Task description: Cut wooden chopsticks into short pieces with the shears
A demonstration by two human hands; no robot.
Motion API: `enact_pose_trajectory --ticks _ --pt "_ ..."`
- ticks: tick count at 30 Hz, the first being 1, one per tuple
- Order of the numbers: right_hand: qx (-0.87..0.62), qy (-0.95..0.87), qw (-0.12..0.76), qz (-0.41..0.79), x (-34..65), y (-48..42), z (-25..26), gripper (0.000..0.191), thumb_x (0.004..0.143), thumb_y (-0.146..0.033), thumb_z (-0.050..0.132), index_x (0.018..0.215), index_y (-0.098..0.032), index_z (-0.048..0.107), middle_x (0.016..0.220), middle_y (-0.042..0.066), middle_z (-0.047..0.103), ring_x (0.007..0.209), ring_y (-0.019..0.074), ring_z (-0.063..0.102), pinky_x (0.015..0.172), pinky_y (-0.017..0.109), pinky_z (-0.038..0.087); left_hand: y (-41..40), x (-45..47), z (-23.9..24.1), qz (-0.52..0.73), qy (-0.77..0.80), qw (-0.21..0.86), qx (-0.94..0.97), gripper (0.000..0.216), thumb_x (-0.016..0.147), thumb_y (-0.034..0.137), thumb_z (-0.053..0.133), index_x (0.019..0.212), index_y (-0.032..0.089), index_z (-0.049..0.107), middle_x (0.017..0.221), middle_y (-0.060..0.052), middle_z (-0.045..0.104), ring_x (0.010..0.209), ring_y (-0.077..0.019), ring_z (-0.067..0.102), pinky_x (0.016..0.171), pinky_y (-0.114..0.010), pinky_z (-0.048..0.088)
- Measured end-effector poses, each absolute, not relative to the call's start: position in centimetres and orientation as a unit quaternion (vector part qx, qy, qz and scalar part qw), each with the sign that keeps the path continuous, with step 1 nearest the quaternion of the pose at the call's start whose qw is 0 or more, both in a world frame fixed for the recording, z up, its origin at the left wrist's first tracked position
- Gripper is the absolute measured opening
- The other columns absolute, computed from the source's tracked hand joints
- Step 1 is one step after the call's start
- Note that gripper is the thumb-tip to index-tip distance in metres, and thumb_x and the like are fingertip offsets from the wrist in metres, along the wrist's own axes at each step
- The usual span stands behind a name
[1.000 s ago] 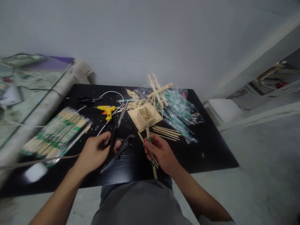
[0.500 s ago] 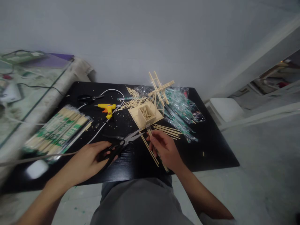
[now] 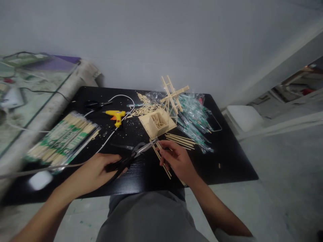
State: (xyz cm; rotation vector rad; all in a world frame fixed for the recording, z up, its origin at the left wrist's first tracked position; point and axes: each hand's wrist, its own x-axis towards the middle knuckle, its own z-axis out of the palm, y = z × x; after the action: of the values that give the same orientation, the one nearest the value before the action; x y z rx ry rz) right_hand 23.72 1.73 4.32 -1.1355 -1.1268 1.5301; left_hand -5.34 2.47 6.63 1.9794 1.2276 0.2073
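My left hand (image 3: 94,173) is closed round the black handles of large scissors (image 3: 133,155), whose blades point right toward a wooden stick. My right hand (image 3: 176,161) pinches that thin chopstick (image 3: 161,158) near the blade tips, low over the black table (image 3: 227,158). Just beyond stands a small square box of sticks (image 3: 156,123) with a stick frame (image 3: 173,95) rising behind it. Loose sticks (image 3: 180,140) lie to the right of my right hand.
A yellow glue gun (image 3: 116,116) with a white cable lies at the middle left. Packs of chopsticks (image 3: 63,139) rest at the left, green-printed wrappers (image 3: 194,117) at the right. Smaller black scissors (image 3: 94,105) lie at the back. A glass surface (image 3: 27,97) adjoins on the left.
The scissors have swung from upright and spread wide to lying low with blades nearly together at the stick. My right hand has tilted the stick and moved it toward the blades.
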Motion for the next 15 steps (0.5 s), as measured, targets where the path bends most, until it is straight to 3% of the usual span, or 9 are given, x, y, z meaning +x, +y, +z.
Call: enact_pose_trajectory --ticks 8,15 --pt "-0.465 -0.449 0.454 0.613 24.0 1.8 4.0 0.029 0.088 -0.037 0.077 0.112 -0.021 0.073 0.1 0.005 0.073 0.059 0.0103 0.064 0.042 0.019 0.044 2.5 -6.1 5.6 0.085 0.482 0.396 0.777 0.034 0.093 0.043 0.061 0.07 0.019 0.068 0.059 0.003 0.056 0.055 -0.0113 0.049 0.053 -0.022 0.036" --pt "-0.484 -0.432 0.503 0.571 26.1 1.7 4.4 0.023 0.087 -0.035 0.079 0.103 -0.02 0.072 0.096 0.006 0.074 0.063 0.0137 0.065 0.048 0.025 0.049 0.6 -8.4 3.9 0.038 0.554 0.344 0.757 0.04 0.094 0.055 0.058 0.077 0.021 0.071 0.066 0.0 0.067 0.059 -0.0162 0.061 0.056 -0.025 0.044"
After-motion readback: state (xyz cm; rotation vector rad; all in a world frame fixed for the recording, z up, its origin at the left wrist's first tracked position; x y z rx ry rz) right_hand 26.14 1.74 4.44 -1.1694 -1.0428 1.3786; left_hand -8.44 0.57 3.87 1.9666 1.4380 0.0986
